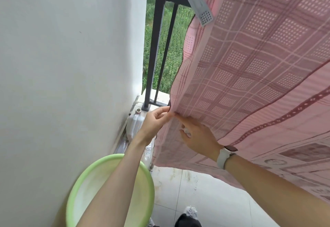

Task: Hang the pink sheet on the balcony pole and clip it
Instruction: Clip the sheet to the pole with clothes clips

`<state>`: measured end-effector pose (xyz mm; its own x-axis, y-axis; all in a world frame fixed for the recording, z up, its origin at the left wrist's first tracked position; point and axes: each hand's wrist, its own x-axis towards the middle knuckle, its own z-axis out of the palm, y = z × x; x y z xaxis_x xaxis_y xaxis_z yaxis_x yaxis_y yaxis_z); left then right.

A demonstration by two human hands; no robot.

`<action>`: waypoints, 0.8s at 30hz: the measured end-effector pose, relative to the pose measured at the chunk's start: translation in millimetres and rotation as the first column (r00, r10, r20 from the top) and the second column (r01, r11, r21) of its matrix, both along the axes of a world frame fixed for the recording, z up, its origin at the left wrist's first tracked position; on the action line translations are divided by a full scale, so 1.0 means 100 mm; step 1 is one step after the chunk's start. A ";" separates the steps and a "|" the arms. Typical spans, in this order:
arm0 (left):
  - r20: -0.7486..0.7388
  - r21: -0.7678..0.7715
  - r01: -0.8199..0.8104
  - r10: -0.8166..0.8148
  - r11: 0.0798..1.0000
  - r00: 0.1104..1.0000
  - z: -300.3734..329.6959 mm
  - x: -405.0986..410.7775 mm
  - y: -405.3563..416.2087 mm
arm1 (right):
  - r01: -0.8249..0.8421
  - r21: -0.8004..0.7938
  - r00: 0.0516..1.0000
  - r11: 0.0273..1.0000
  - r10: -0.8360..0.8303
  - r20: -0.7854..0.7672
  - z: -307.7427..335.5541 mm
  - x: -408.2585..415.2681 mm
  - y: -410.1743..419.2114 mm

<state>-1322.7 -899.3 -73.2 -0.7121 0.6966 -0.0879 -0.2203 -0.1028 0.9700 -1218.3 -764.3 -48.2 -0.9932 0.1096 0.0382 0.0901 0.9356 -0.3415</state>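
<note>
The pink checked sheet (250,69) hangs down from the top right and fills most of the right side. A large grey clip (197,0) grips its upper left edge at the top of the view. My left hand (155,121) pinches the sheet's left edge low down, near the railing's base. My right hand (198,135), with a white watch on the wrist, holds the same edge just beside it, fingers pressed on the fabric. The pole itself is out of view.
A white wall (71,66) stands on the left. A dark metal railing (157,48) closes the balcony, with grass beyond. A green basin (142,180) sits on the tiled floor below my left arm. A white plastic jug (134,123) rests in the corner.
</note>
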 end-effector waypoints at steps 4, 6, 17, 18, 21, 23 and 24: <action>-0.008 -0.020 -0.192 0.192 0.981 0.981 0.02 -0.01 0.05 | -0.055 -0.230 0.994 0.972 0.075 0.080 0.13 -0.01 0.05; 0.006 -0.016 -0.251 0.251 0.968 0.968 0.03 0.01 0.11 | -0.054 -0.280 0.988 0.959 0.092 0.125 0.24 0.00 0.06; -0.018 0.048 -0.434 0.435 0.900 0.900 -0.05 0.07 0.24 | -0.218 0.094 0.976 0.971 0.215 0.041 1.14 -0.39 -0.15; -0.036 0.058 -0.433 0.435 0.900 0.900 -0.07 0.08 0.24 | -0.224 0.121 0.974 0.967 0.218 0.057 1.17 -0.43 -0.19; -0.038 0.082 -0.428 0.432 0.900 0.901 -0.09 0.12 0.26 | -0.257 0.131 0.966 0.957 0.250 0.072 1.27 -0.55 -0.29; -0.018 0.086 -0.440 0.443 0.894 0.896 -0.07 0.15 0.28 | -0.259 0.184 0.966 0.948 0.253 0.054 1.36 -0.65 -0.35; -0.020 0.085 -0.449 0.452 0.889 0.892 -0.06 0.17 0.29 | -0.254 0.207 0.967 0.945 0.246 0.064 1.40 -0.70 -0.37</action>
<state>-1305.8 -870.4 -79.4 -0.9528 0.3032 -0.0145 -0.0961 -0.2559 0.9619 -1288.2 -801.3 91.9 -0.9888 -0.1489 -0.0034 -0.1471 0.9801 -0.1336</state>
